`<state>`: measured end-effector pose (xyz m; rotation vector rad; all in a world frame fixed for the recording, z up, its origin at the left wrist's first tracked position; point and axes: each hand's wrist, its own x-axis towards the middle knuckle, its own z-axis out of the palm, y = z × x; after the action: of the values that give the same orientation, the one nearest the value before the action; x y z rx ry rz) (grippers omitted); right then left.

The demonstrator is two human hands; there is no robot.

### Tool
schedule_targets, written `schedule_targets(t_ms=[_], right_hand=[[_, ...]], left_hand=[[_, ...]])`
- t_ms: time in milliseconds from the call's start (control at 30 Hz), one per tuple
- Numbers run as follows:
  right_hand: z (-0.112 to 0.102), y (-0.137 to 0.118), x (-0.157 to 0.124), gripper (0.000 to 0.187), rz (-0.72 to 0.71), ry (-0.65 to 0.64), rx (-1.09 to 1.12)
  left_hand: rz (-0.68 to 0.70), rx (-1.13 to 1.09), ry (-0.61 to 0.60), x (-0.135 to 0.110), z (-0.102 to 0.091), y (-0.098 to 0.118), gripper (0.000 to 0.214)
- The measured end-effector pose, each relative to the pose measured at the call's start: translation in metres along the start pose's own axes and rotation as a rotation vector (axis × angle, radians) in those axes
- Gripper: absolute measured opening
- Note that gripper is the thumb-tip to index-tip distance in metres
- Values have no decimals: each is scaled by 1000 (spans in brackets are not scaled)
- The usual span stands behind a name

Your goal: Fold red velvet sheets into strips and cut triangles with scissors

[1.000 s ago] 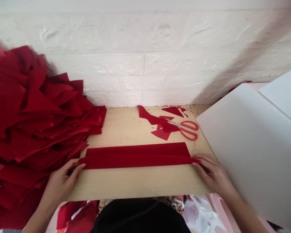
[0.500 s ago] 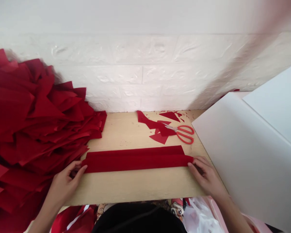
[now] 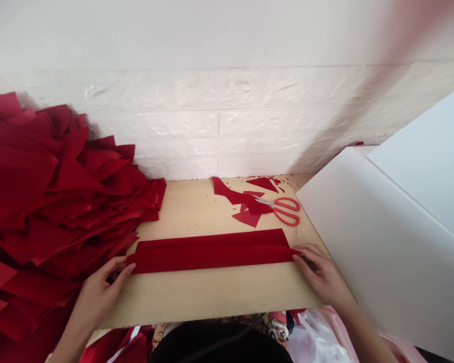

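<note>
A long folded strip of red cloth (image 3: 212, 250) lies across the wooden table (image 3: 208, 295). My left hand (image 3: 100, 290) pinches the strip's left end, fingers curled around the edge. My right hand (image 3: 321, 275) holds the strip's right end, fingertips pressed on its pointed corner. Behind the strip lie red-handled scissors (image 3: 283, 209) on a few red offcuts (image 3: 242, 199).
A big heap of red cloth pieces (image 3: 49, 201) fills the left side and overlaps the table's left edge. A white board (image 3: 386, 252) leans at the right. A white brick wall (image 3: 219, 116) stands behind. Plastic bags (image 3: 310, 338) lie below the table's front edge.
The view has tilted upward a little, so everything sits lower in the picture. Both hands stay on the ends of the strip; its fold looks slightly flatter.
</note>
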<state>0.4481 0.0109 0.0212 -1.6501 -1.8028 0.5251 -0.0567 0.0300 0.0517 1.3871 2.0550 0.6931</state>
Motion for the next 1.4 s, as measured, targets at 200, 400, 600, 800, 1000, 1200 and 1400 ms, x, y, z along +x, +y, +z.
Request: schedule_targets(t_ms=[200,400,600,800,1000,1200,1400], right_hand=[[-4,-5,2,36,21,-54,26],[-6,-9,1,39,59,-38,42],[-7,-7,0,29,-7,-31,8],[3,-11,5,33,-24,-3,-162],[16,-20,1,22,11,53,-402],[18,-24,2,22,100,32,-479],[20,-32,16,25,347,-59,-515]], left_hand=[[5,-20,-20,0,-2,1,45],[71,8,12,-1,1,-13,43],[106,138,76,-9,9,-12,39],[166,264,94,-3,23,-11,32],[-7,647,60,-9,34,7,28],[-60,864,68,-11,43,33,30],[-100,895,74,-8,44,33,28]])
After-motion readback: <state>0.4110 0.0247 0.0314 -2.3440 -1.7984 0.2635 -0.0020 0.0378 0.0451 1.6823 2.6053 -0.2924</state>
